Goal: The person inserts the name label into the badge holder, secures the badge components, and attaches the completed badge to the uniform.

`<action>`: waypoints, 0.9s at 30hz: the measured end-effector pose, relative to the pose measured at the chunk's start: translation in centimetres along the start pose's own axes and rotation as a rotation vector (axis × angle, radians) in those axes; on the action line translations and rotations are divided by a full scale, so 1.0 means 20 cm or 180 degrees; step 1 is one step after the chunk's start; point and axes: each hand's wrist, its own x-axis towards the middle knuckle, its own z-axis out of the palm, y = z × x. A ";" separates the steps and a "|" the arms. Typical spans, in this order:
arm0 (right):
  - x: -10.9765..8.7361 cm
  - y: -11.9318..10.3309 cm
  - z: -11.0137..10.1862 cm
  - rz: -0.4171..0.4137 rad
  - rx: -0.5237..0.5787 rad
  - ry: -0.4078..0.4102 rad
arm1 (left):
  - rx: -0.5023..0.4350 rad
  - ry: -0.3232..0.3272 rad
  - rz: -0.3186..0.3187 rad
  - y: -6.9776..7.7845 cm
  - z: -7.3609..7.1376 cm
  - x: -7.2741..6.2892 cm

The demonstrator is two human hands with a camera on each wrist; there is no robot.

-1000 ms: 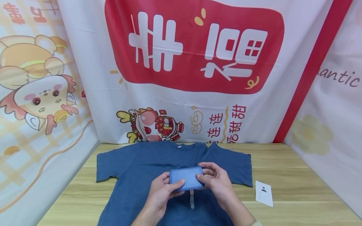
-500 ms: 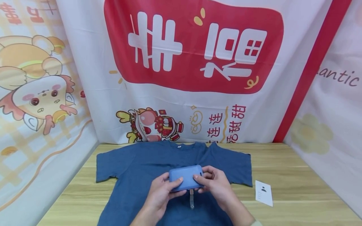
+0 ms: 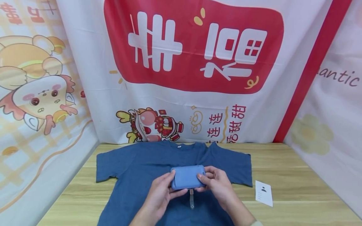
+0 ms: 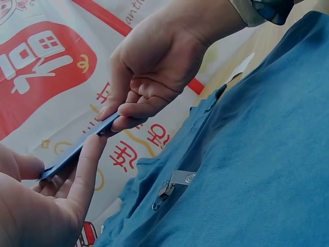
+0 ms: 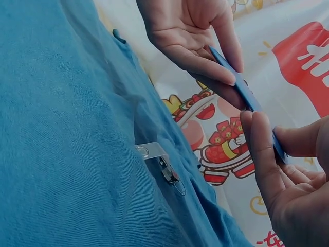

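Observation:
Both hands hold a thin, flat blue badge holder (image 3: 187, 177) level above a dark blue T-shirt (image 3: 147, 169). On its left end my left hand (image 3: 159, 191) has the thumb near the upper corner and fingers underneath. My right hand (image 3: 219, 185) pinches the other end, thumb on the face, fingers behind. In the wrist views the badge holder (image 4: 77, 149) shows edge-on between both hands. Below it, on the shirt, is a clear strap (image 5: 151, 150) with a metal clip (image 5: 168, 172) and a safety pin; it shows apart from the badge holder there.
A white card (image 3: 264, 193) with a person icon lies on the wooden table (image 3: 299, 182), right of the shirt. Printed fabric (image 3: 195, 103) hangs behind the table and along both sides.
My left thumb has moved up from the badge holder's lower face to its upper left corner. The badge holder has shifted slightly right, and my right thumb sits nearer its right end.

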 end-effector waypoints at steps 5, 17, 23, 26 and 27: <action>0.01 0.01 -0.01 0.0031 -0.0108 0.0211 | 0.0113 0.0101 0.0027 -0.01 0.01 0.00; 0.04 0.00 -0.24 0.0206 -0.0018 0.1007 | 0.0113 0.0374 0.0140 0.01 -0.01 -0.01; 0.05 0.00 -0.35 0.0178 0.0129 0.1053 | 0.0080 0.0271 0.0021 0.00 -0.02 -0.01; 0.05 0.01 -0.38 0.0185 0.0134 0.1069 | 0.0066 0.0267 0.0017 0.00 -0.02 -0.01; 0.06 0.01 -0.39 0.0202 0.0100 0.1067 | 0.0065 0.0268 0.0014 0.00 -0.02 -0.01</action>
